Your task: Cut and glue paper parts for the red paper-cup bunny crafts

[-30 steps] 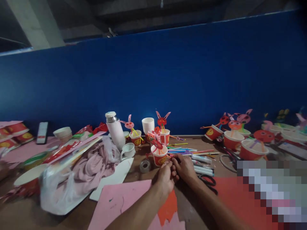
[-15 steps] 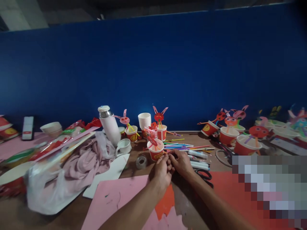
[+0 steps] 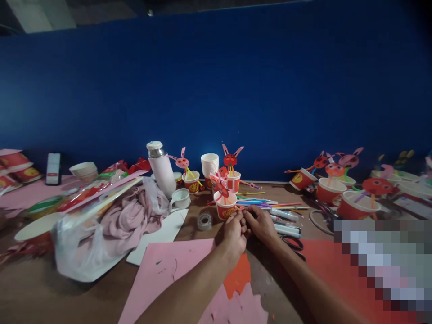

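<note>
My left hand (image 3: 235, 231) and my right hand (image 3: 261, 222) meet just in front of a red and white paper cup (image 3: 225, 210). Fingertips of both are pinched together; whatever lies between them is too small and covered to make out. A thin orange strip (image 3: 239, 208) shows between the cup's side and my fingers. Out of that cup rises a red paper figure (image 3: 222, 188), blurred in outline. A roll of clear tape (image 3: 204, 221) lies left of the cup. Under my left wrist is a torn piece of orange paper (image 3: 238, 275), on top of pink paper (image 3: 175, 265).
Markers (image 3: 286, 230), coloured sticks (image 3: 270, 204) and black-handled scissors (image 3: 293, 243) lie to the right. Decorated cups (image 3: 330, 191) stand beyond them. Leftward are a white thermos (image 3: 163, 173), a mug (image 3: 180, 199), and a plastic bag (image 3: 79, 252) beside pink cloth (image 3: 130, 222). A blue partition (image 3: 216, 90) closes the back.
The whole view has shifted slightly, so things sit a little farther right and mostly higher. Both hands stay together by the cup, their fingers still pinched.
</note>
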{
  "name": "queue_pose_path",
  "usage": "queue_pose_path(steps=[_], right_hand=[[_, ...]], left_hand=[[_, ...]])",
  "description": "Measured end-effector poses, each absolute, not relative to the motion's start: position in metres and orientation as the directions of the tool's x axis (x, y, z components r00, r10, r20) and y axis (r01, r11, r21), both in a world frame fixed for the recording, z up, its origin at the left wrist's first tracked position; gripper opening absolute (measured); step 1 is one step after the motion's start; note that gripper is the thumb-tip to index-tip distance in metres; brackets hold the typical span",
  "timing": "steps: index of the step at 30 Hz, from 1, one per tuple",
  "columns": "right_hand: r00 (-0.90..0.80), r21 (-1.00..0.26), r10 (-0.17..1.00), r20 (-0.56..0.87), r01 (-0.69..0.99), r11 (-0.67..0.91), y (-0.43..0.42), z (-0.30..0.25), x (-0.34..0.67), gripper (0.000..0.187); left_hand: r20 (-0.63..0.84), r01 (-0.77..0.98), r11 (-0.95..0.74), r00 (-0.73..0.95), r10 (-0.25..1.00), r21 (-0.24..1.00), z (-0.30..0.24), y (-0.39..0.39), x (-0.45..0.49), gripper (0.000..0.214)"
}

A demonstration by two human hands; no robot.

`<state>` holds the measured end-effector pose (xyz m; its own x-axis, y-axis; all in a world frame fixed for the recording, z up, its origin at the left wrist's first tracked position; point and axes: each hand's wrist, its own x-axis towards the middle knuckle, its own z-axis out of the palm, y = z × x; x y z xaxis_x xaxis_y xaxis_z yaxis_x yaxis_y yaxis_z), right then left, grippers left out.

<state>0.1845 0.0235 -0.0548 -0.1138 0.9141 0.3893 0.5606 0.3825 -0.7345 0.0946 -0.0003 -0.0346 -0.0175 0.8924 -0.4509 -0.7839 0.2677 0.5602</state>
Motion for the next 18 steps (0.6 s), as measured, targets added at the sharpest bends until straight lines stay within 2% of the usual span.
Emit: queue_pose_path(steps=[18], right_hand=[[-0.08,-0.787,0.931,0.357,0.512,0.345,0.0225,-0.0529,0.1841,0.018]], left_hand=[[-0.446,-0.78,0.271,-0.012,0.895,0.565,-0.0359,0.0001,0.0949,0.018]])
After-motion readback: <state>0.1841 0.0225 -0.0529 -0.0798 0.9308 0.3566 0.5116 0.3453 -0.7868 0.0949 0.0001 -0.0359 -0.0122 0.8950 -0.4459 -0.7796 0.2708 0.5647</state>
